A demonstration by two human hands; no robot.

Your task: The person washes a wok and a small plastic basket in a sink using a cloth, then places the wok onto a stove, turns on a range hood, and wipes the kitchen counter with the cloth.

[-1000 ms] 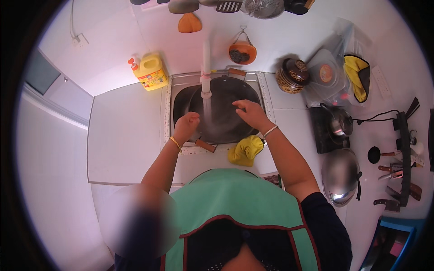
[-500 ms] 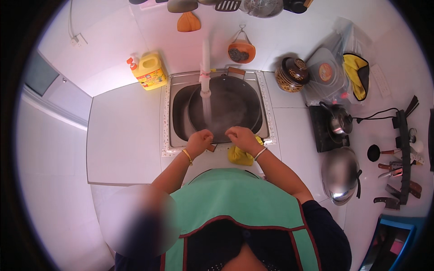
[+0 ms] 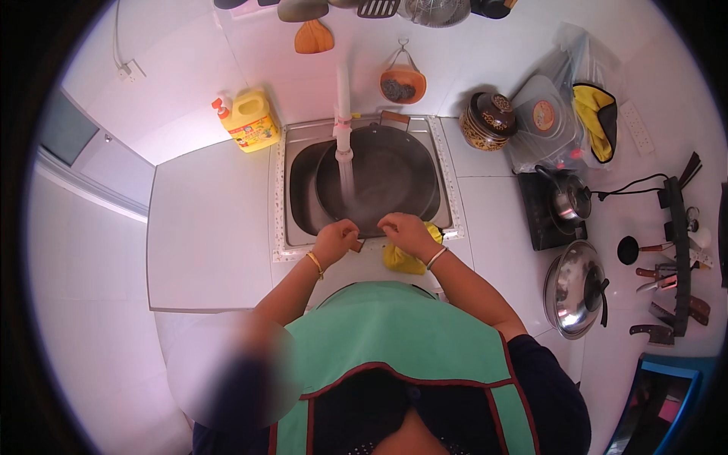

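A: How much room is there around the sink [image 3: 279, 205]?

B: The tabletop [image 3: 208, 227] stretches wide on its left. On its right, a narrower strip runs to the black cooker [image 3: 533, 220]. The big dark pan [image 3: 383, 171] fills most of the basin, close to the right and near edges, and the faucet [image 3: 343, 136] juts over its left part, water running in.

A: What's hard to see?

B: The near wooden handle [image 3: 357, 246] is mostly covered by the left hand [image 3: 334, 241], and the yellow cloth [image 3: 404, 262] partly by the right hand [image 3: 411, 235]. A pale blur hides part of the left arm; the hanging utensils [image 3: 378, 7] are cut off at the top.

A: And the fingers?

B: Curled on both hands, with a gap between the hands. Clamped on anything? I can't tell. The pan lies just beyond them, its near rim by the fingertips.
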